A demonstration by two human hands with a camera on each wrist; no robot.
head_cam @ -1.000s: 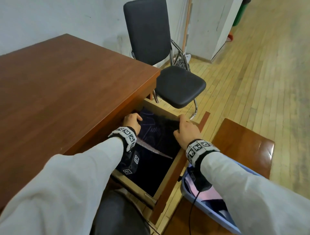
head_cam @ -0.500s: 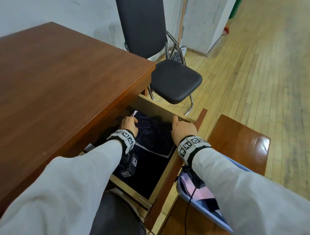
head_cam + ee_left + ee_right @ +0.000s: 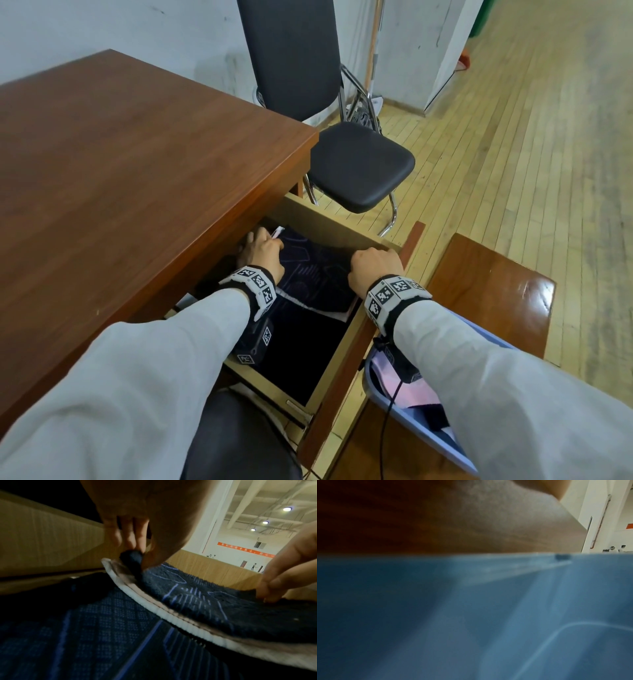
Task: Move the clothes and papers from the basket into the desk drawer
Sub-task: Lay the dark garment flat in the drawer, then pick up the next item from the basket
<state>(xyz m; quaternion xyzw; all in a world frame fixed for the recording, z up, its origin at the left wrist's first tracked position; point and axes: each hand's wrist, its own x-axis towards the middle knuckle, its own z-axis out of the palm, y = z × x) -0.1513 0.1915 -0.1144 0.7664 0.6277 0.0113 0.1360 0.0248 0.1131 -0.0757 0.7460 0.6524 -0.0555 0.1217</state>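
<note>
A dark navy garment with pale line print and a white ribbed hem lies in the open desk drawer. My left hand pinches its far left corner; the left wrist view shows my fingers curled round a bunched bit of the cloth. At the right side, beside the drawer wall, my right hand pinches the garment's edge, its fingers curled on the cloth. The blue basket at lower right holds pink and dark clothes. No papers are clearly visible.
The brown desk top overhangs the drawer's left part. A black chair stands just beyond the drawer. The basket sits on a brown bench right of the drawer. The right wrist view shows only blurred blue basket wall.
Both hands have shifted slightly toward the drawer's far end with the garment; the left hand now reaches further under the desk top. My head view has tilted.
</note>
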